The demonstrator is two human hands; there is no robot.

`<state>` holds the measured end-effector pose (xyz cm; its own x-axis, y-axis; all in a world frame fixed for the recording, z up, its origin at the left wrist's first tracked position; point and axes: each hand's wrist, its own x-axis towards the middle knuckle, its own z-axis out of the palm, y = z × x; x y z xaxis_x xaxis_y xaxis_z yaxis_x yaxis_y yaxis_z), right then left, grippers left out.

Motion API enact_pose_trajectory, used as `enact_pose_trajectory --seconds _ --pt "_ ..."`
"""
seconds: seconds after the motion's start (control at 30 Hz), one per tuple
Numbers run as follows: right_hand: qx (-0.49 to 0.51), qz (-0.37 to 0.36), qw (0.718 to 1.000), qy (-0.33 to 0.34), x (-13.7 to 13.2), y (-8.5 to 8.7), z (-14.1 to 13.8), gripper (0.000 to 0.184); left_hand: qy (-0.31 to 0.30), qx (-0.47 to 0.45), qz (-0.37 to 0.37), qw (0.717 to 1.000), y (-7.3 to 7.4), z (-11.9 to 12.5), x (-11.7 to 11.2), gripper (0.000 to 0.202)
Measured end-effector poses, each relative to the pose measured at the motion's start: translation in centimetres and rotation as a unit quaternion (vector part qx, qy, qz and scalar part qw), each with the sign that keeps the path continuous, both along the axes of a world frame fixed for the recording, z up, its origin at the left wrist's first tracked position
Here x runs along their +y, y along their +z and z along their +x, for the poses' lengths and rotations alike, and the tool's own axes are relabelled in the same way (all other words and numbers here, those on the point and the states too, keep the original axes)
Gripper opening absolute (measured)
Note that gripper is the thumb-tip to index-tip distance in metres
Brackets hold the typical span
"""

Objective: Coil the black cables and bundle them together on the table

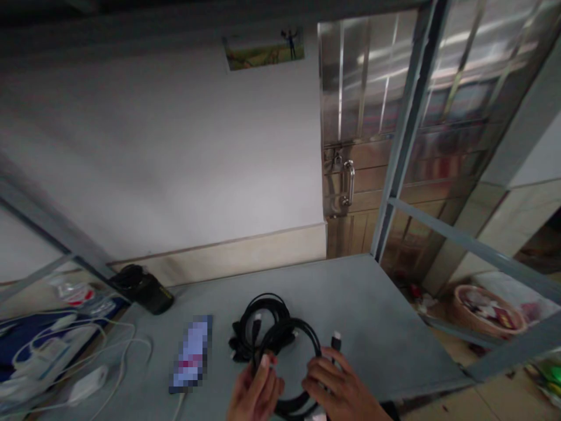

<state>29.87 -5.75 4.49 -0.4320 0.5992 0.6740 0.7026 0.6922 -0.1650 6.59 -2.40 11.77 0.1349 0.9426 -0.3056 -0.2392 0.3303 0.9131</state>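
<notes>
A coiled black cable (302,323) is held between my two hands above the grey tabletop, its loop roughly round. My left hand (256,386) pinches the coil's left side, with a cable plug (256,323) sticking up just above the fingers. On the right side of the loop, my right hand (335,383) has its fingers wrapped round the strands. Another plug (336,338) with a pale tip points up beside that hand. Behind the held loop, more coiled black cable (263,304) lies on the table. The lower part of the held coil runs out of view.
A phone (191,354) on a white cord lies left of the cables. Farther left are a dark bottle (146,292), a clear plastic bottle (83,297), a white charger (87,383) and tangled white cords. A metal post (405,128) rises at the table's right corner; a basket (488,313) stands beyond.
</notes>
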Motion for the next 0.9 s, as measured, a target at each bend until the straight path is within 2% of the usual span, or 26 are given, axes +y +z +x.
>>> enact_pose_trajectory --seconds 0.1,0.17,0.23,0.3,0.37,0.47,0.57,0.67,0.7,0.8,0.9 --pt "-0.045 -0.04 0.998 -0.011 3.0 1.8 -0.3 0.01 0.005 0.135 0.117 0.984 -0.2 -1.4 3.7 0.059" --pt "-0.066 -0.062 0.996 -0.014 5.7 2.2 -1.3 0.008 0.026 0.261 0.206 0.943 -0.9 -2.5 6.3 0.058" --pt "-0.085 -0.1 0.991 -0.005 8.4 1.9 -2.7 0.006 0.066 0.371 0.254 0.891 -2.1 -3.7 8.7 0.054" --pt "-0.096 -0.14 0.985 0.002 10.5 1.5 -3.8 0.009 0.117 0.461 0.27 0.837 -3.9 -4.7 10.5 0.051" --pt "-0.093 -0.176 0.98 -0.002 11.4 1.3 -4.6 0.015 0.151 0.505 0.265 0.807 -5.9 -5.5 11.7 0.051" --pt "-0.06 -0.212 0.975 0.005 10.8 1.7 -5.2 0.026 0.173 0.485 0.248 0.821 -8.5 -6.1 12.0 0.058" --pt "-0.044 -0.238 0.969 0.039 9.9 2.0 -5.9 0.038 0.189 0.452 0.244 0.837 -9.9 -6.2 11.3 0.064" --pt "-0.091 -0.258 0.961 0.036 10.2 1.2 -7.1 0.064 0.174 0.442 0.245 0.845 -10.1 -5.9 10.7 0.068" --pt "-0.109 -0.259 0.959 0.026 10.5 0.8 -7.5 0.067 0.169 0.438 0.245 0.848 -10.0 -5.9 10.5 0.07" --pt "-0.136 -0.24 0.961 0.002 11.2 -0.3 -8.0 0.054 0.152 0.414 0.238 0.865 -9.7 -5.6 10.0 0.073" --pt "-0.133 -0.224 0.966 0.003 11.0 -0.9 -7.1 0.045 0.123 0.383 0.223 0.888 -9.3 -4.9 9.1 0.076"
